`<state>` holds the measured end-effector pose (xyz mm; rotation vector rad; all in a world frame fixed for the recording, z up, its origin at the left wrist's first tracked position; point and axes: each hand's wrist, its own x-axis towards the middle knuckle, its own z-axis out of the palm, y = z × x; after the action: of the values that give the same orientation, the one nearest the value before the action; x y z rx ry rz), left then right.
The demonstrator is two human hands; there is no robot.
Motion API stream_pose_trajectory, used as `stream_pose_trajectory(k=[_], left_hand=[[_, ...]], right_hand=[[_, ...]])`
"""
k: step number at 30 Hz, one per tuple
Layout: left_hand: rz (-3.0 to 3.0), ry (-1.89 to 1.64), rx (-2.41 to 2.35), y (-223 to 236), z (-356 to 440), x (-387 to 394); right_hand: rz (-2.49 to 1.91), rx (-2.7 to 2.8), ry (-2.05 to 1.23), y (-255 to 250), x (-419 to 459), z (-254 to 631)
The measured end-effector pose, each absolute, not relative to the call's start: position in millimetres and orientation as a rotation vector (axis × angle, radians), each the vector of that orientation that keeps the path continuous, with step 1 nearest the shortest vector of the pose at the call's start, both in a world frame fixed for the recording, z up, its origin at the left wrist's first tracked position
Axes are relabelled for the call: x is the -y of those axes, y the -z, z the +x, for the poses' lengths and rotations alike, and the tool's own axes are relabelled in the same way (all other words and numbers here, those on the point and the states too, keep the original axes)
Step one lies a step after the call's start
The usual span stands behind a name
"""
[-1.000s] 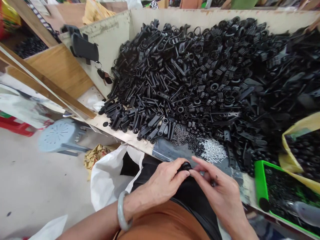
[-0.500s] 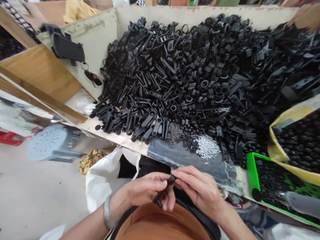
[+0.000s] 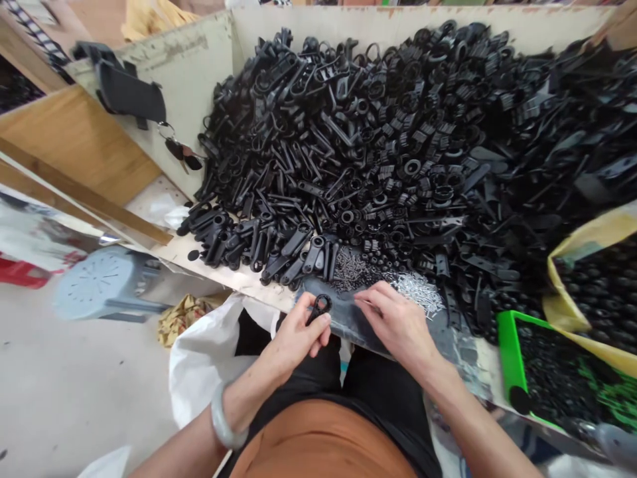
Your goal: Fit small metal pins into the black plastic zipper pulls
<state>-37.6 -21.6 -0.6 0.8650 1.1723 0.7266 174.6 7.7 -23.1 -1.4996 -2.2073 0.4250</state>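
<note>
My left hand point(image 3: 298, 332) is closed around a black plastic part with a ring-shaped end point(image 3: 322, 304), which points away from me. The ring stands out past my thumb and fingertips, while the rest is hidden in my grip. To its right, my right hand point(image 3: 398, 322) hovers over the dark mat point(image 3: 343, 312) with thumb and fingertips pinched together. Whatever sits in that pinch is too small to make out. Close by its knuckles lies a pile of small silvery pins point(image 3: 421, 292). A heap of tiny grey metal pieces point(image 3: 350, 267) is just beyond the fingertips.
A big mound of black plastic parts point(image 3: 318, 146) fills the walled bench. On the right are a green tray point(image 3: 508, 352) and a yellow-edged sack point(image 3: 572, 312) of round black pieces. A white sack point(image 3: 199, 365) hangs at front left, near a blue stool point(image 3: 94, 282).
My hands were together at the black part near my lap. Now they are apart and farther forward: the left keeps the part, and the right has let go and moved over the mat.
</note>
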Motion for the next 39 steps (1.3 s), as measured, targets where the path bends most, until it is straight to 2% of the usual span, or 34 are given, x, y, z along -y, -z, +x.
stream_pose_trajectory(k=[6,19,29,32,39], left_hand=[[0.872,-0.785,-1.365,7,-37,20],[0.947,-0.780,-1.169,11,-5,5],[2.027,-0.868,-1.286,10,-15,16],[1.937,-0.896,-1.293,10,-13,17],[1.321,-0.863,-1.317,7,-9,22]], right_hand=[[-1.518,2.332,-0.390,29,-14,154],[-1.312,1.806,-0.864,12,8,175],[-1.382,1.008,-1.537,12,17,165],[-1.377,0.888,-1.613,12,19,161],[-1.368,1.091,-1.488,17,21,161]])
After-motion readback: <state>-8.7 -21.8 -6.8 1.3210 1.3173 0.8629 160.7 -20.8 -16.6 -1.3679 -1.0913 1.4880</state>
